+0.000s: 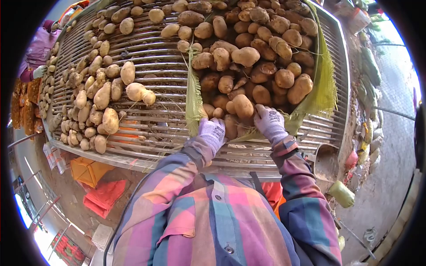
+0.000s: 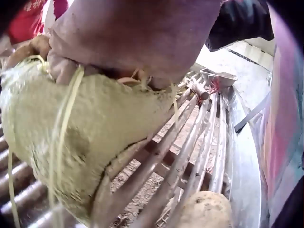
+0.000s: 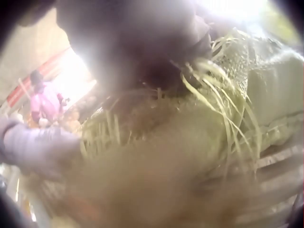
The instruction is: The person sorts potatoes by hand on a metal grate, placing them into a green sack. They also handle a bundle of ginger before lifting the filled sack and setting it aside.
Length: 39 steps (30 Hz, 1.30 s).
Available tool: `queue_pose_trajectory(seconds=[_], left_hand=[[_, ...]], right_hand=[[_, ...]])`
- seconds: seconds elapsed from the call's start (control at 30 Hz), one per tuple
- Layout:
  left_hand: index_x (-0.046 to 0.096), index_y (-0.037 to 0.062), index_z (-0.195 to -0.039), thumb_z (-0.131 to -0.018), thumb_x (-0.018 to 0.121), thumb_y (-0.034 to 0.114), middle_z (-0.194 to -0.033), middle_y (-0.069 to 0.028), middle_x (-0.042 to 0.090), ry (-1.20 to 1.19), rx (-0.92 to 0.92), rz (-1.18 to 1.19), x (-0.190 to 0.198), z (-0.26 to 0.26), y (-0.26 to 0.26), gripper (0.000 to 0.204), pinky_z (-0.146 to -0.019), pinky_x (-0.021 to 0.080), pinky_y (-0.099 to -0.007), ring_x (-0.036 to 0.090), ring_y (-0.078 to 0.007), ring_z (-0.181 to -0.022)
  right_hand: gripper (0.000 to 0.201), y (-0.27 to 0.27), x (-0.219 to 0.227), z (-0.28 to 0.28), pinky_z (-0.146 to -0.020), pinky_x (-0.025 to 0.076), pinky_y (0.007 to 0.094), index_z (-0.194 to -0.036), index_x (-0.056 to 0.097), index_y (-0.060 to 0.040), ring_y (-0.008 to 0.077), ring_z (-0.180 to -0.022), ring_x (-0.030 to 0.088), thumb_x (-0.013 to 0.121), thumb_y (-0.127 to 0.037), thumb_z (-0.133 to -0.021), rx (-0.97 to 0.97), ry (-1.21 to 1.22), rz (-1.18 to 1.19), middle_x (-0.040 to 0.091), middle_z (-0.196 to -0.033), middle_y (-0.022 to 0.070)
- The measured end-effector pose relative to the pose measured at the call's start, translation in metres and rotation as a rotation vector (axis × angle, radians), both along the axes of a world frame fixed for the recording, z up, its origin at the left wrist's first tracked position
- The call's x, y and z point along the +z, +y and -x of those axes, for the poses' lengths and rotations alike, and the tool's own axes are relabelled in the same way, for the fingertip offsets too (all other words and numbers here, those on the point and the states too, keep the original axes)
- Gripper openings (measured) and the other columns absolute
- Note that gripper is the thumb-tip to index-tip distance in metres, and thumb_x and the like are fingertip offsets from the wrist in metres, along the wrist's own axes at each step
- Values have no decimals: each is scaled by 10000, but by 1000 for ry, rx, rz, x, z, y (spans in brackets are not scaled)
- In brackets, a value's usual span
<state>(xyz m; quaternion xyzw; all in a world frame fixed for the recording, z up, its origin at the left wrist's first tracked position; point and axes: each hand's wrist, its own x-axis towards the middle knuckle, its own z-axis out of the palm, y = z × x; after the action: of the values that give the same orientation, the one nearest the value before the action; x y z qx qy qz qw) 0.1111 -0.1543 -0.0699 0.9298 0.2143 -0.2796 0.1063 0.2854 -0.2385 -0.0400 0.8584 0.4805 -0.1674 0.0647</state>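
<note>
Head view: on slatted rack (image 1: 166,76), see green sack (image 1: 326,84), open, judged mostly filled. Gripping it near-side with left hand (image 1: 212,133) and right hand (image 1: 270,123), fingers curled. See potatoes (image 1: 243,106) heaped inside, loose potatoes (image 1: 102,95) outside, apparently left over.

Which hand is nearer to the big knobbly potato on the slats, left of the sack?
Left. The left hand grips the near edge of the sack, just right of the knobbly potato and closer to the body; the right hand is farther right.
</note>
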Motion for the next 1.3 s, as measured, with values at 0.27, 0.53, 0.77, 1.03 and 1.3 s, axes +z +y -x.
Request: queue_pose_trajectory(seconds=[0.27, 0.53, 0.77, 1.03, 1.3], left_hand=[[527, 75, -1155, -820, 579, 275, -956, -44, 610, -68, 80, -105, -12, -5, -26, 395, -831, 353, -401, 572, -173, -922], [559, 141, -1088, -837, 535, 203, -956, -29, 574, -41, 173, -85, -11, -12, -25, 260, -821, 353, -387, 556, -162, -919], [441, 147, -1173, -707, 684, 277, -1026, -87, 557, -92, 219, -5, -25, -21, -27, 542, -816, 365, -402, 582, -224, -940], [447, 102, -1188, -564, 803, 367, -1138, -137, 553, -508, 717, 532, 24, -3, 19, 765, -886, 438, -422, 570, -268, -1039], [359, 91, -1336, -815, 687, 319, -1056, -135, 599, -1367, 988, 2138, 86, 58, 82, 656, -754, 524, -383, 626, -240, -830]], right_hand=[[680, 26, -20, 28, -819, 460, 463, -1212, 428, -122, 319, -1031, 552, 733, -388, -665, -157, 8, 191, 518, -1102, 154], [694, 3, -34, 39, -795, 450, 446, -1106, 458, -95, 322, -948, 543, 792, -384, -571, -171, -56, -191, 524, -1034, 135], [722, -15, -19, 19, -806, 476, 373, -1149, 468, -7, 297, -900, 583, 823, -317, -603, -596, 381, -739, 578, -1013, 149], [487, -76, 30, -2, -985, 402, 363, -1286, 445, -42, 215, -1157, 498, 603, -224, -863, -934, 1701, -1148, 526, -1243, 111], [604, -22, 111, 9, -814, 444, 414, -1338, 373, -109, 284, -1047, 488, 548, -415, -847, -689, 1964, -1391, 488, -1209, 114]])
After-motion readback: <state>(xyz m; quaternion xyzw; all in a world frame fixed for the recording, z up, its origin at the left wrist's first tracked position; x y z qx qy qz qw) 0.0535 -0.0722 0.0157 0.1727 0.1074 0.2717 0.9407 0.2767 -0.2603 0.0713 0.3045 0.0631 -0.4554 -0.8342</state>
